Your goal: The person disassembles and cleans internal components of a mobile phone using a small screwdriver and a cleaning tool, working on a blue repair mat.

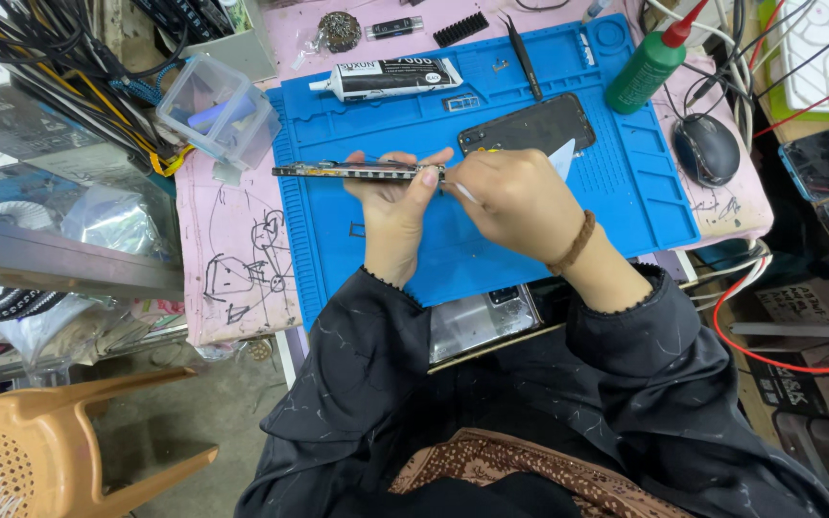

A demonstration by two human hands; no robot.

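Observation:
My left hand (393, 206) grips a thin phone body (338, 171), held edge-on above the blue work mat (405, 115). Against the phone's right end, my right hand (515, 197) pinches a small thin tool (464, 193), and a pale triangular pick (562, 155) sticks out behind its fingers. A brown band circles the right wrist. A dark phone back panel (528, 125) lies flat on the mat just beyond my right hand.
On the mat are a white glue tube (390, 77) and black tweezers (523, 56). A green squeeze bottle (647, 67) and a black mouse (706, 148) sit right. A clear plastic box (218, 107) sits left, and an orange plastic chair (40, 446) stands lower left.

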